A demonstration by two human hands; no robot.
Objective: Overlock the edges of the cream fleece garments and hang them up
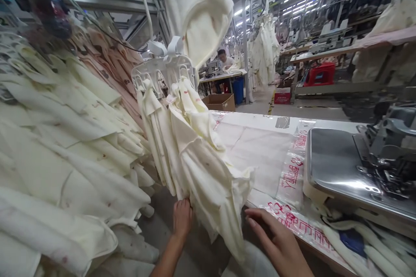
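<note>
Cream fabric pieces (pixel 208 169) with small prints hang from a white clip hanger (pixel 162 67) in front of me. My left hand (pixel 182 218) is closed at the lower edge of these hanging pieces, its fingertips partly hidden by the cloth. To the right of the cloth, my right hand (pixel 276 236) is open with its fingers stretched out, beside the table edge and apart from the fabric. A larger cream piece (pixel 198 13) hangs above the hanger.
Many cream garment pieces (pixel 65 156) crowd the left side, with peach pieces (pixel 110 60) behind. On the right, a sewing machine (pixel 344 173) stands on a white table (pixel 256 120) covered with printed plastic. Further back are a cardboard box (pixel 221 101) and a seated person (pixel 225 61).
</note>
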